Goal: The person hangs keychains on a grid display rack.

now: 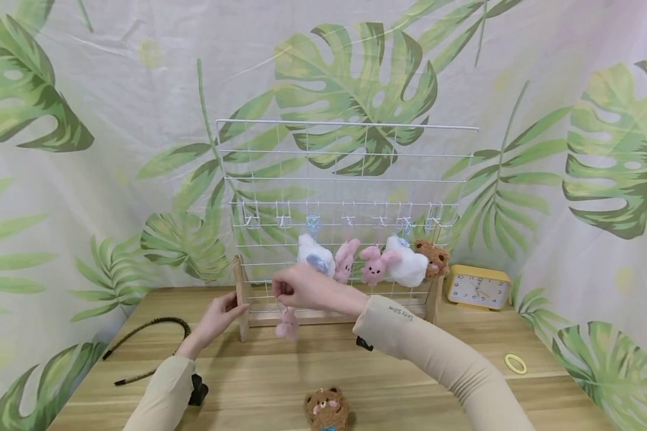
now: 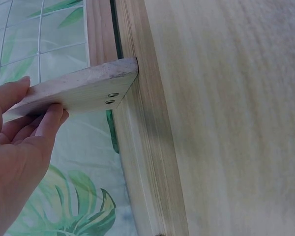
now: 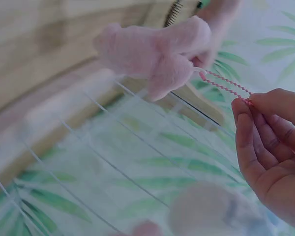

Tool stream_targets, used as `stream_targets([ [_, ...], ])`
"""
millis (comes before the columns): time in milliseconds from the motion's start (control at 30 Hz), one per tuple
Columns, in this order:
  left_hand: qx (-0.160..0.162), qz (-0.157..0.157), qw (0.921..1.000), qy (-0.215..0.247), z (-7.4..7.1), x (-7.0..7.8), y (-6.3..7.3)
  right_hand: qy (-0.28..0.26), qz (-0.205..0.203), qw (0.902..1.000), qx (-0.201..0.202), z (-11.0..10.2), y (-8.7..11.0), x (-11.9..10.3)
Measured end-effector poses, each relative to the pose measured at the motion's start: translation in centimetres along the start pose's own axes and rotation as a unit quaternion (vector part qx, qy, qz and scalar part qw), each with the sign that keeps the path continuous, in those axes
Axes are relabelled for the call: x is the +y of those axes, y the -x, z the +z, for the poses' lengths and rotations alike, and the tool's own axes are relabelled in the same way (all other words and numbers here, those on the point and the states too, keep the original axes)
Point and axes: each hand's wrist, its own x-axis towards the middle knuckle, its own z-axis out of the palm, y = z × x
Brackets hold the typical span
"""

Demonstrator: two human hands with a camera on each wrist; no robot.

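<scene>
With finger and thumb, my right hand [image 1: 310, 290] pinches the pink bead chain [image 3: 226, 83] of a small pink plush keychain [image 1: 287, 325]. The plush [image 3: 157, 49] dangles below that hand in the head view, in front of the rack's left part. My left hand [image 1: 215, 320] grips the wooden side post [image 1: 241, 299] of a white wire grid rack [image 1: 350, 124]. In the left wrist view, thumb and fingers lie on opposite faces of this post [image 2: 83, 83]. From the rack's hooks hang a white plush [image 1: 314, 248], two pink plushes [image 1: 347, 257], another white plush [image 1: 410, 263] and a brown bear [image 1: 432, 257].
Hooks [image 1: 252, 222] at the rack's left carry nothing. Another brown bear plush [image 1: 327, 408] lies at the table's front. A dark headband [image 1: 162, 321] lies on the left; a yellow clock [image 1: 478, 287] and a yellow ring [image 1: 508, 360] are on the right. A leaf-print curtain hangs behind.
</scene>
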Motion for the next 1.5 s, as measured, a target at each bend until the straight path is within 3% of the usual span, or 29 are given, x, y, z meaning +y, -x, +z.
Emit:
stream_targets([
  [267, 0.004, 0.005, 0.9999, 0.008, 0.0, -0.1, 0.1, 0.005, -0.019, 0.9983, 0.055, -4.7, -0.7, -0.7],
  [633, 0.004, 0.006, 1.0, 0.002, 0.2, -0.4, 0.0, 0.002, 0.029, 0.995, 0.096, -9.0, -3.0, -0.4],
  [1033, 0.012, -0.006, 0.9999, 0.001, 0.3, -0.4, -0.1, -0.012, 0.059, 0.9898, 0.129, -9.7, -4.7, 1.1],
  [1333, 0.008, -0.001, 1.0, -0.004, 0.3, -0.3, 0.0, -0.026, 0.085, 0.9898, 0.111, -9.2, -4.6, 1.9],
  [1500, 0.007, -0.001, 1.0, 0.002, 0.2, -0.3, 0.0, -0.024, 0.079, 0.9885, 0.127, -9.5, -4.0, 1.7],
])
